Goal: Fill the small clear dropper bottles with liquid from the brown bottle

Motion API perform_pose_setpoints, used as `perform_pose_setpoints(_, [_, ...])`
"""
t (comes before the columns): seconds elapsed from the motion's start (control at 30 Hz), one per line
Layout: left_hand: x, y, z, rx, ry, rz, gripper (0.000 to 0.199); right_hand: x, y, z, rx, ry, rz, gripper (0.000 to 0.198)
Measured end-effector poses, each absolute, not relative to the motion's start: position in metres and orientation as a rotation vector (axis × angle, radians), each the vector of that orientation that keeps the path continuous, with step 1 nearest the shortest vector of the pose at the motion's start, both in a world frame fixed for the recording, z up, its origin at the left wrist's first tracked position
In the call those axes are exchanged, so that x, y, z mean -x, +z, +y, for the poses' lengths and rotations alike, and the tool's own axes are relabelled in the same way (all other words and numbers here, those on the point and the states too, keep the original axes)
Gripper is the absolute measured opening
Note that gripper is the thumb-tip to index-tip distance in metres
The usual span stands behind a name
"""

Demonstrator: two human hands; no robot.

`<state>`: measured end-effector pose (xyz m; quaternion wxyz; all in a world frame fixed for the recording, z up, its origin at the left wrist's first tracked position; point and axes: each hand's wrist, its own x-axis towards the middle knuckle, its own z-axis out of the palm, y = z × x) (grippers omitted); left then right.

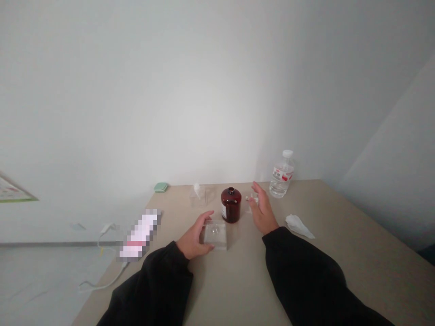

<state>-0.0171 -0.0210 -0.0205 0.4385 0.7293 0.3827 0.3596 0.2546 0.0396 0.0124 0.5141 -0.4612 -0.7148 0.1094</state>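
the left hand [197, 237] is curved around the left side of a clear box [219, 241], its thumb along the near left corner and its fingers by the far left corner, so the hand is partly open, in a c shape. it seems to touch the box, but i cannot tell whether it has a firm grip. the box sits toward the near side of the brown bottle [231, 206], low over or on the table [238, 290], and a round bump shows in the middle of its top. the right hand [263, 209] is on the other side of the bottle, open, with its fingers parted and pointing up and away. it has no visible hold on anything; some small white bits [247, 198] show just beside its fingers, partly hidden. the brown bottle stands upright between the hands, with an uncovered neck and a pale label low on its left. behind it to the left is a clear holder [203, 199] with a white tuft [197, 187] rising from it. a water bottle [279, 188] with a white cap stands near the wall [217, 90], beyond the right hand, and a crumpled tissue [298, 225] lies to that hand's right. on the left edge are a green case [161, 187] and a blurred-out phone [140, 234] with a white cable [118, 274].
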Motion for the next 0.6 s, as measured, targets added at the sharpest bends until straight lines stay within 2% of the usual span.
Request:
perform_pose_setpoints(0.1, [0.017, -0.022, -0.021, -1.741, 0.880, 0.905, 0.099, -0.295, 0.022, 0.043, 1.270, 0.021, -1.848, 0.040])
perform_pose_setpoints(0.17, [0.017, -0.022, -0.021, -1.743, 0.880, 0.874, 0.100, -0.313, 0.025, 0.043, 1.420, -0.031, -1.949, 0.040])
perform_pose_setpoints(0.37, [0.017, -0.021, -0.020, -1.799, 0.863, 0.859, 0.103, -0.316, 0.019, 0.044, 1.511, -0.001, -2.274, 0.045])
perform_pose_setpoints(0.6, [0.017, -0.019, -0.021, -1.823, 0.869, 0.854, 0.101, -0.309, 0.017, 0.049, 1.556, 0.020, -2.356, 0.045])
